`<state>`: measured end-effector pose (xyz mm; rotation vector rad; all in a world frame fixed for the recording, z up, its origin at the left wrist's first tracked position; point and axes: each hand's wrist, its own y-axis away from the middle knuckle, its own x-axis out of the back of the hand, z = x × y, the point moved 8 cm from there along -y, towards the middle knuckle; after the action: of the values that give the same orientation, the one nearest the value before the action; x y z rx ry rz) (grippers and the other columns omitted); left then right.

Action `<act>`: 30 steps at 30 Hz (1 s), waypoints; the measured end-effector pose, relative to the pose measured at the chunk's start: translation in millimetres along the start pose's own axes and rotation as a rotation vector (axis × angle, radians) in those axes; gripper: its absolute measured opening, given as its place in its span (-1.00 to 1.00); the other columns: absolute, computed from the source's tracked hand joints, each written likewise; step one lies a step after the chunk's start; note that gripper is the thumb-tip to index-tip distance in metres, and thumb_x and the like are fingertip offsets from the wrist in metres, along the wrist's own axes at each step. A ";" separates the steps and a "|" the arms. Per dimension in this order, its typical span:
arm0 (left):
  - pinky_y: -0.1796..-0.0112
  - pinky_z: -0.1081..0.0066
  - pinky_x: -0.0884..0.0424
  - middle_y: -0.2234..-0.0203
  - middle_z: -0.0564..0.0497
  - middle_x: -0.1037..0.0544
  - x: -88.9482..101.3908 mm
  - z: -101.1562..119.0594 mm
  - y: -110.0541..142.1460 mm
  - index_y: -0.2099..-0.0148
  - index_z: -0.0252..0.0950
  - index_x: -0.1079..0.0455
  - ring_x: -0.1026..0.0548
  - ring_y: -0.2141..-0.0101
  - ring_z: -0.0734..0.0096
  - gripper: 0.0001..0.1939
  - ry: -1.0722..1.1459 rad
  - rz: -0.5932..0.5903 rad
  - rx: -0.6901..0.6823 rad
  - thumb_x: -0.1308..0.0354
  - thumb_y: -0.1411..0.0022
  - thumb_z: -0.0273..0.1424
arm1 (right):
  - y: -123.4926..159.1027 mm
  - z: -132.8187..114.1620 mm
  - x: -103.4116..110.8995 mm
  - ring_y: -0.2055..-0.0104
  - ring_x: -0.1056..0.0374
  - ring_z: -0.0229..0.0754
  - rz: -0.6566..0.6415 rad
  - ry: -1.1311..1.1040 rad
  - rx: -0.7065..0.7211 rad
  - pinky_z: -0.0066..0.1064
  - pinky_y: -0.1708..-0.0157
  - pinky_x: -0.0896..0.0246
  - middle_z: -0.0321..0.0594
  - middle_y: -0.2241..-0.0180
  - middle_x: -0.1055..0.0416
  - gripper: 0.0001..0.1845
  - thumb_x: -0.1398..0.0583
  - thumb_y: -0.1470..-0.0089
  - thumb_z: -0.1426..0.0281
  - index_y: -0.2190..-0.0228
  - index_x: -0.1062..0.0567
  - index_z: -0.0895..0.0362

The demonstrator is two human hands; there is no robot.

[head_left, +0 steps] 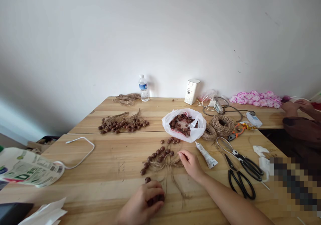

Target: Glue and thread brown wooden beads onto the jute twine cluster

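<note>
My left hand (146, 198) curls round several round brown nuts (159, 197) at the table's near edge; one more nut (147, 180) shows just beyond its fingers. My right hand (192, 166) is pinched at the end of a strand of thin twine, over a braided cord (175, 163). Between and beyond the hands lies a bundle of brown nuts strung on twine (160, 154), its loose ends (177, 185) trailing toward me. A few more nuts (173, 140) sit behind it.
A white plastic bag (167, 123) of brown shells stands behind the bundle. To the right are twine coils (222, 125), a glue tube (206, 155), pliers (235, 133) and scissors (242, 183). Tied nut bunches (122, 123) and a water bottle (143, 88) lie farther back. Another person's hands (298, 106) are far right.
</note>
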<state>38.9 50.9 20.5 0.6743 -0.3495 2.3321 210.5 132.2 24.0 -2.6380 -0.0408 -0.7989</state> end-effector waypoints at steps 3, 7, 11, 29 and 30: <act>0.25 0.45 -0.36 0.27 -0.09 -0.50 0.2 -0.5 0.4 0.19 -0.28 -0.44 -0.45 0.27 0.35 -0.84 -0.005 0.003 0.000 -0.09 -0.17 -0.48 | 0.2 0.5 -0.5 0.37 -0.40 -0.18 -0.002 0.002 -0.002 -0.46 0.36 -0.27 -0.19 0.40 -0.50 -0.77 -0.05 -0.18 0.36 0.35 -0.49 0.14; 0.23 0.44 -0.36 0.28 -0.08 -0.50 -0.1 0.1 1.3 0.20 -0.27 -0.44 -0.45 0.26 0.34 -0.85 -0.007 0.004 -0.013 -0.09 -0.17 -0.47 | 0.7 1.8 -0.8 0.40 -0.39 -0.18 0.003 0.006 -0.011 -0.47 0.41 -0.25 -0.18 0.44 -0.48 -0.74 -0.04 -0.19 0.34 0.36 -0.50 0.16; 0.25 0.45 -0.36 0.27 -0.08 -0.50 -0.2 0.3 1.7 0.18 -0.27 -0.44 -0.45 0.27 0.36 -0.84 -0.002 0.007 -0.011 -0.08 -0.18 -0.47 | 0.8 2.2 -0.3 0.41 -0.38 -0.19 0.009 0.005 -0.014 -0.48 0.41 -0.25 -0.19 0.44 -0.48 -0.73 -0.04 -0.19 0.34 0.33 -0.51 0.16; 0.23 0.44 -0.36 0.28 -0.09 -0.50 -0.6 -0.8 1.3 0.21 -0.28 -0.44 -0.44 0.27 0.35 -0.85 0.008 0.009 -0.004 -0.09 -0.17 -0.48 | 0.8 -0.3 0.3 0.39 -0.41 -0.20 -0.001 0.006 -0.020 -0.47 0.37 -0.27 -0.20 0.42 -0.50 -0.74 -0.04 -0.18 0.37 0.35 -0.51 0.14; 0.23 0.44 -0.36 0.28 -0.09 -0.50 -0.5 -0.7 1.4 0.20 -0.28 -0.44 -0.44 0.27 0.35 -0.85 0.007 0.009 -0.006 -0.09 -0.17 -0.48 | 0.7 -0.3 0.3 0.38 -0.41 -0.20 0.000 0.006 -0.020 -0.47 0.36 -0.27 -0.20 0.41 -0.51 -0.75 -0.04 -0.18 0.38 0.34 -0.51 0.14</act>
<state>38.0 49.9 19.5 0.6633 -0.3576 2.3407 210.8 131.4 24.2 -2.6540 -0.0311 -0.8108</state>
